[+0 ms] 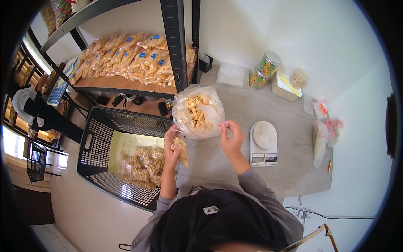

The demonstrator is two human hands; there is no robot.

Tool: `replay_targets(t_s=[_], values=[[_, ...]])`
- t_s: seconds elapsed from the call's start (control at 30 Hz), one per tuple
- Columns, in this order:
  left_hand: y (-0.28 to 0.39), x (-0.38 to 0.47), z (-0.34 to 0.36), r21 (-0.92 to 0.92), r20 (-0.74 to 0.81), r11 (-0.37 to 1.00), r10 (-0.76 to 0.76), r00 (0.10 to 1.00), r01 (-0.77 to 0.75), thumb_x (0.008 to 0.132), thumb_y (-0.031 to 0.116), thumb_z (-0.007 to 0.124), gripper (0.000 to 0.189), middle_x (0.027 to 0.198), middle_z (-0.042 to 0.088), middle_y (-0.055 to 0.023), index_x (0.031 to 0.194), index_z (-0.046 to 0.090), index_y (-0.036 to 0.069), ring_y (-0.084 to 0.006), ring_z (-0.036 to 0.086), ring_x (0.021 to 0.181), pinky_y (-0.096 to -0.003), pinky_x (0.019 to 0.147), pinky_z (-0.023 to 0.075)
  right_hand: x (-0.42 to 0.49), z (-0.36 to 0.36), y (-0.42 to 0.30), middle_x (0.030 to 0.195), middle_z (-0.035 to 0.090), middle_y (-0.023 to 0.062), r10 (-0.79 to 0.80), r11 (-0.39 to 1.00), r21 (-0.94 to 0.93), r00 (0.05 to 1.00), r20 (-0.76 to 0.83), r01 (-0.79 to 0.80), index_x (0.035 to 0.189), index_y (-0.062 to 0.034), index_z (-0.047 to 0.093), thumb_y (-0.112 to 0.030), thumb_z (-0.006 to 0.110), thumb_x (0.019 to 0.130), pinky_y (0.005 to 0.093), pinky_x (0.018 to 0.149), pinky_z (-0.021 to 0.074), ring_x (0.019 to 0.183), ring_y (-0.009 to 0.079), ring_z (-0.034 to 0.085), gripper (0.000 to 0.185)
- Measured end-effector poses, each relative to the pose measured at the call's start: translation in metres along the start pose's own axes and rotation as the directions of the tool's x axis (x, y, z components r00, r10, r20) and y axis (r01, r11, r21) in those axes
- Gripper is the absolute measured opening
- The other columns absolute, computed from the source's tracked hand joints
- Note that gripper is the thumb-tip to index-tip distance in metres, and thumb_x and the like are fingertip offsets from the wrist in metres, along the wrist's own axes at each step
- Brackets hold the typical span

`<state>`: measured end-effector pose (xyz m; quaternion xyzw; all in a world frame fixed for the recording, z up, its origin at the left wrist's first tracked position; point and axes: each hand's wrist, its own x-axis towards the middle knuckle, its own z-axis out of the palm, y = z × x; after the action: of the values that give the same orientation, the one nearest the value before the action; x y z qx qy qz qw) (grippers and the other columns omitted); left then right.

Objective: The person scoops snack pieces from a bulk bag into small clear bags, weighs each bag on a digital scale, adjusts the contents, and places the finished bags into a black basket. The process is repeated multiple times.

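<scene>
My left hand (172,149) holds a small clear plastic bag (183,155) partly filled with tube-shaped snacks, its mouth open towards the large bag. My right hand (232,138) pinches the handle of a translucent plastic scoop (209,112), whose blade rests in a large clear bag (217,97) of tube-shaped snacks (195,107). To the right of my right hand, a white kitchen scale (264,138) stands on the table with nothing on its round plate.
A black perforated basket (94,148) with filled bags (144,167) stands left of the table (296,151). Packed bags (126,60) fill a metal-framed shelf. Candy jars (267,64) and a lidded container (283,89) stand at the back. A person (41,107) is at far left.
</scene>
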<state>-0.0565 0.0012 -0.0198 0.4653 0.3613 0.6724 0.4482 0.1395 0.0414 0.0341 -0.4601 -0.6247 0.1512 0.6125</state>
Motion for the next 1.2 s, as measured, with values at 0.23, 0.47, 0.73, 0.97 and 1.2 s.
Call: replay_targets(t_s=[0.23,0.47,0.73,0.97,1.2], values=[[-0.002,-0.002,0.003,0.010,0.052,0.999,-0.033,0.998,0.033,0.074,0.037,0.065,0.077,0.138,0.029,-0.0160,0.131,0.027,0.002,-0.0297,0.032,0.126,-0.0433,0.102,0.0276,-0.009,0.009,0.016,0.079,0.064,0.0122,0.071,0.992,0.100,0.996,0.049,-0.076,0.089,0.0008,0.055,-0.003,0.058,0.082,0.0278,0.068,0.0504,0.075,0.0194,0.065,0.009],[-0.008,-0.004,0.005,0.010,0.049,0.999,-0.053,0.997,0.053,0.073,0.038,0.065,0.078,0.137,0.031,-0.0150,0.131,0.028,0.002,-0.0297,0.034,0.123,-0.0408,0.101,0.0285,-0.015,0.005,0.012,0.079,0.063,0.0104,0.261,0.934,0.235,0.963,0.062,-0.268,0.102,0.0037,0.052,-0.005,0.056,0.085,0.0264,0.067,0.0504,0.074,0.0161,0.064,0.019],[0.000,-0.004,0.007,-0.029,-0.020,0.999,0.012,1.000,-0.013,0.070,0.034,0.066,0.076,0.123,0.040,-0.0130,0.128,0.029,0.002,-0.0229,0.043,0.109,-0.0355,0.093,0.0349,-0.015,-0.002,0.025,0.092,0.061,0.0131,0.610,0.615,0.565,0.786,0.101,-0.550,0.109,0.0042,0.050,-0.010,0.052,0.090,0.0271,0.072,0.0519,0.079,0.0188,0.063,0.025],[0.016,-0.005,0.018,0.216,0.031,0.971,0.097,0.995,-0.101,0.063,0.018,0.074,0.081,0.105,0.044,-0.0092,0.128,0.029,0.003,-0.0178,0.045,0.094,-0.0309,0.083,0.0383,-0.004,-0.017,-0.003,0.090,0.062,0.0127,0.609,0.617,0.612,0.793,0.027,-0.494,0.107,0.0037,0.051,-0.010,0.053,0.089,0.0282,0.071,0.0519,0.076,0.0191,0.063,0.023],[0.021,-0.006,0.028,0.291,0.047,0.950,0.104,0.993,-0.113,0.059,0.014,0.076,0.084,0.102,0.043,-0.0089,0.127,0.028,0.003,-0.0177,0.044,0.094,-0.0300,0.082,0.0381,0.001,-0.046,-0.053,0.088,0.063,0.0134,0.360,0.805,0.490,0.932,0.045,-0.334,0.104,0.0053,0.052,-0.007,0.055,0.087,0.0270,0.069,0.0490,0.075,0.0186,0.064,0.022]])
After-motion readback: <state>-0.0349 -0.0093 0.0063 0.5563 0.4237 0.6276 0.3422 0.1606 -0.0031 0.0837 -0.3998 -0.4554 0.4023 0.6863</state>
